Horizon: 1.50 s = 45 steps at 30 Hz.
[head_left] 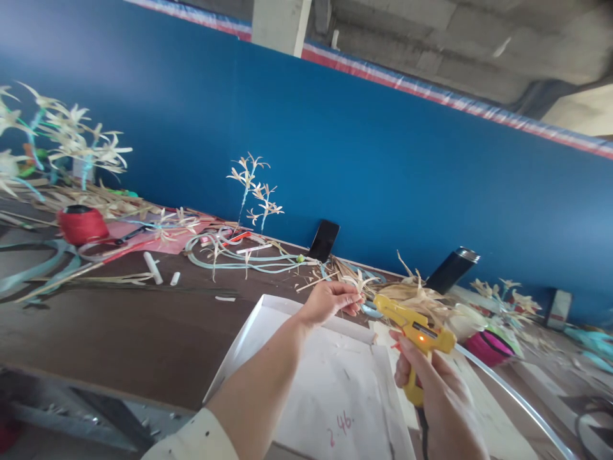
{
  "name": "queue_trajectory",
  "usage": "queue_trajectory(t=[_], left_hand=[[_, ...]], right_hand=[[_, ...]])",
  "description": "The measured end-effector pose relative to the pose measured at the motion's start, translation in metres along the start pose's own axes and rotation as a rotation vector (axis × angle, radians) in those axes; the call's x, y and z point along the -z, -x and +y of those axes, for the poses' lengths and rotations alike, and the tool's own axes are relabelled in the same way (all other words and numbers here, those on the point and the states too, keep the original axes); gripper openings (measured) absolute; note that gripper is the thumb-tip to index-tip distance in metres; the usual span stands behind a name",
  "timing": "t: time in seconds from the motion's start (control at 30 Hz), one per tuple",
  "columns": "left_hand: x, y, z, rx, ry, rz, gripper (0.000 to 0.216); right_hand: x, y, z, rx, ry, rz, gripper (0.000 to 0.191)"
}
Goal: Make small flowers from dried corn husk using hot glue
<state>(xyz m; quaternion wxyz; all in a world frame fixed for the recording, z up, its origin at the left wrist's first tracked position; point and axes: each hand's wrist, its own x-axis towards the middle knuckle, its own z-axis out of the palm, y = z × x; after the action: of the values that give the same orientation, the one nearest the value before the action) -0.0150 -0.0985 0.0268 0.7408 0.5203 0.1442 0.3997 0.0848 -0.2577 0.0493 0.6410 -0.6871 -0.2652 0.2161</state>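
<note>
My right hand (433,390) grips a yellow hot glue gun (416,327) by its handle, with a finger at the trigger and its orange light on. The nozzle points left toward my left hand (330,299). My left hand is closed in a pinch on a small straw flower (360,281) with a pale blue stem. Both hands hover over a white board (330,383) lying on the brown table (143,332).
Straw flower stalks (253,185) stand against the blue wall. A red spool (81,223), pale blue tubing (230,259), white glue sticks (153,267), a black phone (324,240), a dark flask (453,268) and loose straw (421,297) lie on the table.
</note>
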Motion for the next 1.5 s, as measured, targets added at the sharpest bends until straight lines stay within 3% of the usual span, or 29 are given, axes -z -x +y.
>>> queue_trajectory(t=[0.17,0.5,0.8,1.07,1.23,1.37,1.5], left_hand=[[0.003,-0.003,-0.007,-0.015,0.008,-0.018,0.038],[0.001,-0.002,-0.007,-0.015,-0.025,-0.019,0.037],[0.002,-0.003,-0.008,-0.093,-0.173,0.082,0.027],[0.002,-0.007,-0.020,-0.219,-0.262,0.135,0.016],[0.005,-0.007,-0.026,-0.413,-0.450,0.139,0.012],[0.007,-0.005,-0.025,-0.529,-0.666,0.151,0.013],[0.007,-0.004,-0.023,-0.558,-0.765,0.161,0.013]], right_hand=[[0.002,-0.002,0.004,0.068,0.006,0.012,0.039],[0.004,0.001,-0.002,0.003,0.050,-0.008,0.042],[0.007,0.001,0.010,0.035,0.044,-0.005,0.040],[0.006,0.019,0.006,0.048,0.289,0.031,0.047],[0.009,0.033,0.003,0.036,0.537,0.183,0.045],[0.007,0.037,-0.003,0.085,0.538,0.272,0.041],[0.003,0.035,-0.009,0.107,0.506,0.215,0.041]])
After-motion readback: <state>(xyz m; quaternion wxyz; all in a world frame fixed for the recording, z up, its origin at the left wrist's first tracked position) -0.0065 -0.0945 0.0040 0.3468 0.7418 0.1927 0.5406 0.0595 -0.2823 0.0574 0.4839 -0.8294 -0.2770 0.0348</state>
